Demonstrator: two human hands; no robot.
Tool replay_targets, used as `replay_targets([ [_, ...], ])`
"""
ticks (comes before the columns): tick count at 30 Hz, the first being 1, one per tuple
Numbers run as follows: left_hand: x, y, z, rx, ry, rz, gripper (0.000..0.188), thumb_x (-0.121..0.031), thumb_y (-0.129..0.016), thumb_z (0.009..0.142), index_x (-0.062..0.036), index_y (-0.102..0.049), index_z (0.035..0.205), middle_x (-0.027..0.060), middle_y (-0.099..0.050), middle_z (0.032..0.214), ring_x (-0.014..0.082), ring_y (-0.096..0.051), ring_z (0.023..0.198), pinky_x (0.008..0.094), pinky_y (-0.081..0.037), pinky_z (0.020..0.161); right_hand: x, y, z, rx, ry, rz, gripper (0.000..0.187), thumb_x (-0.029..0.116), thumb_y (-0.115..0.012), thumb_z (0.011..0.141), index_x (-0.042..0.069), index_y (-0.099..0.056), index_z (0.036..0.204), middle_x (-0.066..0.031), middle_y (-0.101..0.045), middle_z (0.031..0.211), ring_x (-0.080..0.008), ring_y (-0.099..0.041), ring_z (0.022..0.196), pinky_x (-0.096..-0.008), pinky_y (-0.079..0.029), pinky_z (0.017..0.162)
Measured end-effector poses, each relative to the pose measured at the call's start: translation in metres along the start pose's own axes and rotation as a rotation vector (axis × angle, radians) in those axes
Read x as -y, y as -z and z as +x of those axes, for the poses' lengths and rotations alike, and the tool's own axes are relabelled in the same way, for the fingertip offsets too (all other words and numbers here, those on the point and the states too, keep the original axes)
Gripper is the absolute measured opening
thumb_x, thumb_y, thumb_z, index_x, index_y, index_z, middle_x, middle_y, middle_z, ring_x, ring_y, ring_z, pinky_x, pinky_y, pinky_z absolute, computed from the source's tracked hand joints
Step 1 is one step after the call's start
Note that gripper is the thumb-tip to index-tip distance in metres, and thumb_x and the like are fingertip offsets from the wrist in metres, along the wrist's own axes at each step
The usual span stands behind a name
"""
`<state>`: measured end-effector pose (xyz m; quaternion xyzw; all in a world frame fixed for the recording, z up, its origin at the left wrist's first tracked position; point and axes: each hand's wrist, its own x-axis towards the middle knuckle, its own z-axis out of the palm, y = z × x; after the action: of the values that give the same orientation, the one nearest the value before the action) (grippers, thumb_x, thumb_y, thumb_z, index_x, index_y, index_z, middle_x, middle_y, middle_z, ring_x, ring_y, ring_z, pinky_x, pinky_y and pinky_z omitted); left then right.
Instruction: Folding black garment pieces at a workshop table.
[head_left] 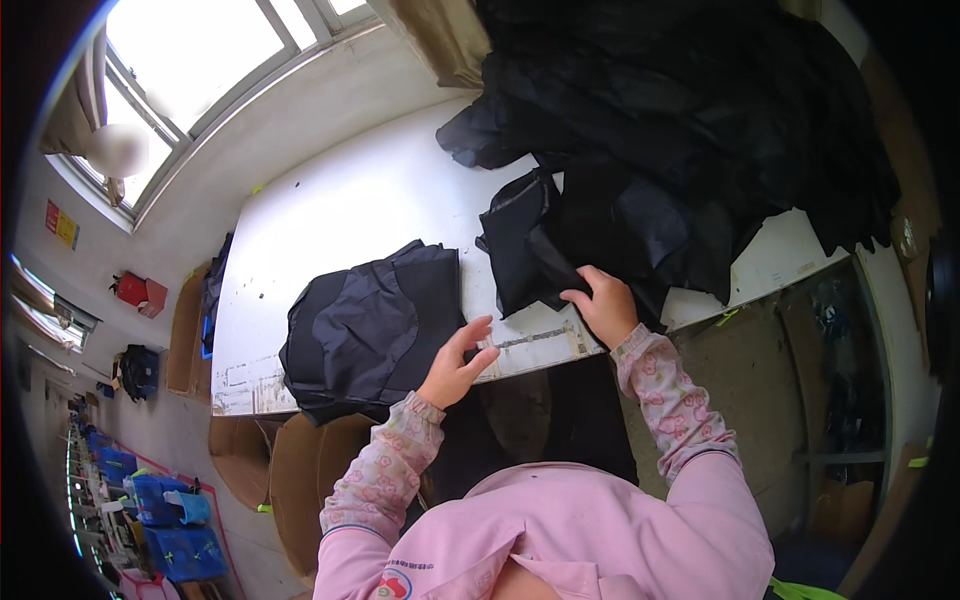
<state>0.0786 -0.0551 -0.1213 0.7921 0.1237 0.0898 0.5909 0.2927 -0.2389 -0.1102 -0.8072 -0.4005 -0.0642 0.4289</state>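
Note:
My right hand (pixel 606 306) pinches the near edge of a black fabric piece (pixel 522 245) between thumb and fingers; part of the piece is folded over on itself. My left hand (pixel 460 364) hovers at the front edge of the white table (pixel 330 220), fingers apart and nothing in them. Just left of it lies a flat stack of black garment pieces (pixel 368 322) with a dark grey-blue panel on top, slightly overhanging the table's front edge.
A large heap of black fabric (pixel 690 110) covers the table's far right and reaches beside my right hand. Cardboard boxes (pixel 310 480) stand below the front edge at left. Blue bins (pixel 185 550) line the floor further left. Windows (pixel 200 60) are at the far left.

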Motion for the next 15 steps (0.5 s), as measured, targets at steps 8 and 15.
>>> replay_targets([
  [8,-0.025,-0.007,0.072,-0.183,0.043,-0.618,0.023,-0.01,-0.059,0.095,-0.002,-0.06,0.117,0.0012,-0.066,0.105,0.0107,-0.062,0.092,0.0253,-0.05,0.082,0.046,-0.027,0.001,0.087,0.071,0.557,0.029,0.005,-0.068,0.083,0.002,-0.06,0.111,-0.0151,-0.067,0.098,-0.0273,-0.068,0.089,-0.0331,-0.053,0.076],
  [15,-0.139,0.081,0.067,-0.163,-0.363,0.403,0.014,-0.006,-0.063,0.09,0.0042,-0.061,0.099,0.0122,-0.064,0.083,0.0147,-0.058,0.077,0.0286,-0.047,0.072,-0.136,-0.005,-0.018,0.36,-0.161,-0.365,0.069,0.049,-0.062,0.087,0.013,-0.044,0.142,-0.0108,-0.029,0.155,-0.0351,-0.022,0.143,-0.0534,-0.014,0.116],
])
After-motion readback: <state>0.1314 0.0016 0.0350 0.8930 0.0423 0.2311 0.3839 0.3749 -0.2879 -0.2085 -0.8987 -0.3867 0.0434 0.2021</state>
